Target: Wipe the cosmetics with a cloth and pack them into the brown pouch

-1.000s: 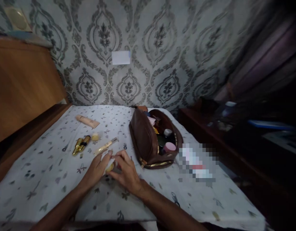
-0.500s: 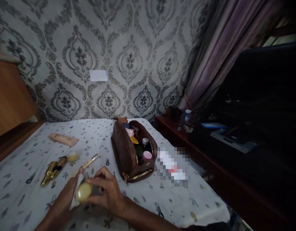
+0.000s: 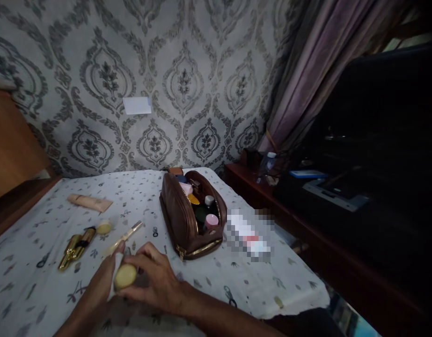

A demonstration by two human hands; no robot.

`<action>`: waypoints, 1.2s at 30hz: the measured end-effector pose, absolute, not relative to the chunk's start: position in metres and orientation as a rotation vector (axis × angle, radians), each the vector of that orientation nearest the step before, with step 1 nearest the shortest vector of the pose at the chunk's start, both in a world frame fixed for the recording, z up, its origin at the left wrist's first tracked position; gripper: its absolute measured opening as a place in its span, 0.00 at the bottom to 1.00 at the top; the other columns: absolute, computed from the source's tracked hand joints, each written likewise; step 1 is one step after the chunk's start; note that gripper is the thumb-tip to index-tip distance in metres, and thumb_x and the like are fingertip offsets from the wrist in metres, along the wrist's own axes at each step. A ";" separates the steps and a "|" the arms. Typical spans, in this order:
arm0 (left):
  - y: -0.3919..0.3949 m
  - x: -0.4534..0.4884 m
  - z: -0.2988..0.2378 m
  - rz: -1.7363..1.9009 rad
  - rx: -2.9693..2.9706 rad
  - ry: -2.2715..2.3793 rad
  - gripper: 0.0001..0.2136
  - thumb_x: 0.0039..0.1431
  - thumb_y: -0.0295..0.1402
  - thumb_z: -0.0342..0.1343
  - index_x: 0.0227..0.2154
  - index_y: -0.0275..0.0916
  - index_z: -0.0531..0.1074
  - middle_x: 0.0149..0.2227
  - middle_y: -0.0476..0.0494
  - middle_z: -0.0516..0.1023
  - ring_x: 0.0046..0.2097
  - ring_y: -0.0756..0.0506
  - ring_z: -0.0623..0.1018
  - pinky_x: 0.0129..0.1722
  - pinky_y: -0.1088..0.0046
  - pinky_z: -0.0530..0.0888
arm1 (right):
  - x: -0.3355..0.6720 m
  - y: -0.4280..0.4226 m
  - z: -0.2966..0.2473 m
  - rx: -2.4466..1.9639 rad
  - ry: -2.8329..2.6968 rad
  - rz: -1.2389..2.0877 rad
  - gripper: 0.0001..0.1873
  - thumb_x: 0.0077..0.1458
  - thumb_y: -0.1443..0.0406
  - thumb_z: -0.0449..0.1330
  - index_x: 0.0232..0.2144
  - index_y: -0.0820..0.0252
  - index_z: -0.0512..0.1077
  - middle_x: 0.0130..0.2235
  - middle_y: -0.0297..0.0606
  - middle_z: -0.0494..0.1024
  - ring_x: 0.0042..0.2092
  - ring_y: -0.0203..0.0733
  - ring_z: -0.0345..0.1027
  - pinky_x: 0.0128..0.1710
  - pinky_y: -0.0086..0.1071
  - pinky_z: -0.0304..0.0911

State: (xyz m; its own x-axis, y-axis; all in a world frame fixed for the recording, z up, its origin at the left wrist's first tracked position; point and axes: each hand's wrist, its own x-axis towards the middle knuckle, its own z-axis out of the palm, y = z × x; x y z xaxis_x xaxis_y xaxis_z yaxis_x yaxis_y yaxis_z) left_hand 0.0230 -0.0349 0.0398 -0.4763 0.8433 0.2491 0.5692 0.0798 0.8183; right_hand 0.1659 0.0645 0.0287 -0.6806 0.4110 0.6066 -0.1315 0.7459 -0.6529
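My right hand (image 3: pixel 156 278) grips a small round jar with a pale yellow lid (image 3: pixel 125 276) between thumb and fingers. My left hand (image 3: pixel 100 276) is closed around a white tissue or cloth (image 3: pixel 115 277), which lies against the jar's left side. Just beyond the left thumb lies a slim gold-capped tube (image 3: pixel 128 233). Farther left are gold lipstick-like tubes (image 3: pixel 77 249), a second small yellow-lidded jar (image 3: pixel 104 227) and a beige squeeze tube (image 3: pixel 90 202). A brown cosmetic bag (image 3: pixel 175 215) stands unzipped to the right of the hands, with a pink-lidded jar (image 3: pixel 211 220) among its contents.
The patterned white cloth (image 3: pixel 244 290) covers the surface under everything. Right of the bag is a pixelated, blurred-out item (image 3: pixel 250 236). A dark red ledge (image 3: pixel 251 185) with a bottle (image 3: pixel 270 161) runs along the right. Behind is a wallpapered wall (image 3: pixel 180 56).
The yellow-lidded jar has turned slightly against the white tissue, and its lid has lost its bright glint. Both hands keep their hold. The whole view has shifted a little.
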 end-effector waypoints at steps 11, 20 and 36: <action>0.020 0.073 0.115 1.079 1.605 2.071 0.20 0.66 0.49 0.43 0.41 0.42 0.74 0.27 0.49 0.76 0.29 0.45 0.76 0.28 0.73 0.74 | 0.281 0.106 0.129 -0.490 -1.731 0.976 0.17 0.52 0.62 0.67 0.45 0.56 0.75 0.37 0.36 0.76 0.33 0.36 0.68 0.30 0.27 0.66; 0.077 0.105 0.155 0.686 2.814 1.898 0.19 0.67 0.29 0.41 0.56 0.42 0.69 0.36 0.46 0.76 0.30 0.49 0.78 0.26 0.76 0.70 | 0.324 0.156 0.166 -0.680 -1.797 1.017 0.12 0.54 0.64 0.66 0.42 0.58 0.75 0.35 0.34 0.79 0.35 0.36 0.72 0.34 0.30 0.68; 0.072 0.094 0.136 0.673 2.868 1.947 0.17 0.64 0.25 0.48 0.54 0.42 0.69 0.34 0.47 0.77 0.32 0.50 0.79 0.31 0.78 0.75 | 0.305 0.183 0.157 -0.627 -2.414 0.732 0.00 0.58 0.66 0.62 0.34 0.56 0.73 0.33 0.30 0.73 0.35 0.36 0.67 0.33 0.29 0.60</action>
State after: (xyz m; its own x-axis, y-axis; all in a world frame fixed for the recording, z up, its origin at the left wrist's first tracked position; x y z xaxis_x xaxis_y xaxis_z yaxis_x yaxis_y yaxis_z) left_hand 0.0936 0.0720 0.1365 0.3450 0.7898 0.5071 0.9344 -0.3401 -0.1059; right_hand 0.3049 0.1832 0.1571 -0.7486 0.5610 0.3534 0.2703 0.7449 -0.6100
